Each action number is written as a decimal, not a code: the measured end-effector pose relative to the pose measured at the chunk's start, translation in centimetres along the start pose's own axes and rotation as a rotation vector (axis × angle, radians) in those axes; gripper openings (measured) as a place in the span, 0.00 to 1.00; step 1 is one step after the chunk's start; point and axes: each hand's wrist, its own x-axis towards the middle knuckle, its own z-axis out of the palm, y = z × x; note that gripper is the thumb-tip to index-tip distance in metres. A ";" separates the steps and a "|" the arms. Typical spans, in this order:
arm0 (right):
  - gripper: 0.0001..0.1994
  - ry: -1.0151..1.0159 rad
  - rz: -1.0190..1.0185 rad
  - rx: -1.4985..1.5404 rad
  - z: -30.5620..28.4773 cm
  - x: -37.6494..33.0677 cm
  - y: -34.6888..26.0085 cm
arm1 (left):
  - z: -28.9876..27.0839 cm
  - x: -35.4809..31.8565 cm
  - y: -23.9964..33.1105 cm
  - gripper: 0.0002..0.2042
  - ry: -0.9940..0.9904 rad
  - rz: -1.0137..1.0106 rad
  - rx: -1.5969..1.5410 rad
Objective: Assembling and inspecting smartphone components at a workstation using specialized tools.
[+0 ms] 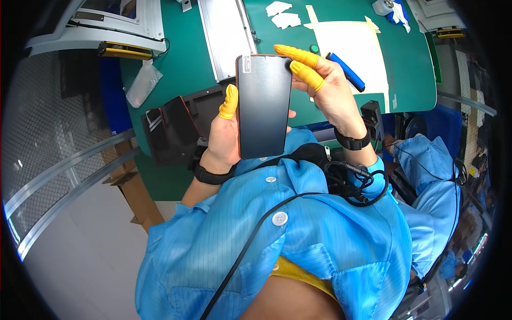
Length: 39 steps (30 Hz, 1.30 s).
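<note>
Phone (pixel 264 109) held up before the blue jacket (pixel 341 229), near the close edge of the green surface (pixel 184 50); dark face toward the camera, long side roughly upright, orange rim. White tab (pixel 246 64) at its upper left corner.

Left hand (pixel 223 137): fingers closed about the phone; thumb, in a yellow cot (pixel 228 104), along its left edge, other fingertips showing past the right edge from behind.

Right hand (pixel 332 90): two fingers in yellow cots at the phone's upper right corner, slightly parted; cannot tell whether they grip or only touch. Black strap on each wrist.

Surface, left: dark tray (pixel 205 104) partly behind the left hand; clear bag (pixel 144 85) farther out. Beyond the phone: white panel (pixel 226 40). Right: taped sheet (pixel 354 45) with a blue bar (pixel 345 72) across its near part; green cap (pixel 314 48) beside the sheet's left edge.
</note>
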 end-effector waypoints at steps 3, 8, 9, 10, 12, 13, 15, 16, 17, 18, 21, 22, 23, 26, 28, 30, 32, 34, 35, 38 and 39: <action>0.13 0.027 -0.021 -0.086 0.8 -0.5 -0.5 | 0.1 -0.6 0.1 0.34 -0.015 0.020 0.016; 0.12 0.068 -0.010 -0.077 1.7 -1.4 -1.3 | -0.6 -1.1 0.1 0.33 -0.062 -0.022 -0.019; 0.12 0.077 -0.006 -0.093 1.8 -1.5 -1.4 | -0.7 -1.2 0.0 0.33 -0.079 -0.036 -0.022; 0.12 0.080 -0.005 -0.093 1.8 -1.6 -1.3 | -0.7 -1.3 0.0 0.33 -0.079 -0.039 -0.023; 0.12 0.091 -0.018 -0.120 1.7 -1.7 -1.0 | -0.8 -1.5 -0.1 0.33 -0.090 -0.035 -0.028; 0.12 0.094 -0.016 -0.120 1.6 -1.7 -0.9 | -0.8 -1.5 -0.1 0.33 -0.090 -0.038 -0.030; 0.12 0.086 -0.022 -0.133 1.4 -1.8 -0.7 | -0.8 -1.5 -0.1 0.33 -0.088 -0.050 -0.020; 0.12 0.087 -0.022 -0.132 1.4 -1.8 -0.6 | -0.8 -1.5 0.0 0.33 -0.088 -0.052 -0.020; 0.12 0.091 -0.023 -0.125 1.4 -1.8 -0.5 | -0.8 -1.5 0.0 0.33 -0.089 -0.055 -0.028; 0.11 0.093 -0.025 -0.120 1.4 -1.8 -0.5 | -0.8 -1.5 0.0 0.33 -0.092 -0.057 -0.037; 0.11 0.104 -0.027 -0.114 1.7 -1.9 -0.4 | -1.1 -1.5 0.1 0.33 -0.127 -0.080 -0.062; 0.11 0.104 -0.026 -0.115 1.7 -1.9 -0.5 | -1.0 -1.5 0.1 0.33 -0.128 -0.080 -0.063; 0.11 0.098 -0.018 -0.112 1.8 -2.0 -0.6 | -0.8 -1.6 0.3 0.33 -0.121 -0.103 -0.083; 0.11 0.094 -0.001 -0.113 1.7 -2.0 -0.4 | -0.9 -1.7 0.4 0.33 -0.097 -0.131 -0.087; 0.12 0.093 0.003 -0.123 1.8 -2.0 0.0 | -1.0 -1.8 0.5 0.33 -0.086 -0.131 -0.074; 0.11 0.109 0.031 -0.145 1.8 -2.1 0.4 | -1.1 -2.1 0.4 0.32 -0.004 -0.102 0.028; 0.11 0.109 0.023 -0.132 1.8 -2.1 0.8 | -1.2 -2.2 0.5 0.32 0.020 -0.103 0.061; 0.11 0.114 0.035 -0.104 2.1 -2.3 1.0 | -1.5 -2.4 0.4 0.32 0.048 -0.111 0.093; 0.11 0.122 0.039 -0.101 2.2 -2.4 1.0 | -1.6 -2.5 0.4 0.32 0.049 -0.122 0.091; 0.10 0.151 0.075 -0.132 2.4 -2.6 1.5 | -2.0 -2.8 0.5 0.32 0.055 -0.156 0.093; 0.10 0.151 0.070 -0.124 2.3 -2.5 1.7 | -2.1 -2.8 0.6 0.32 0.052 -0.165 0.101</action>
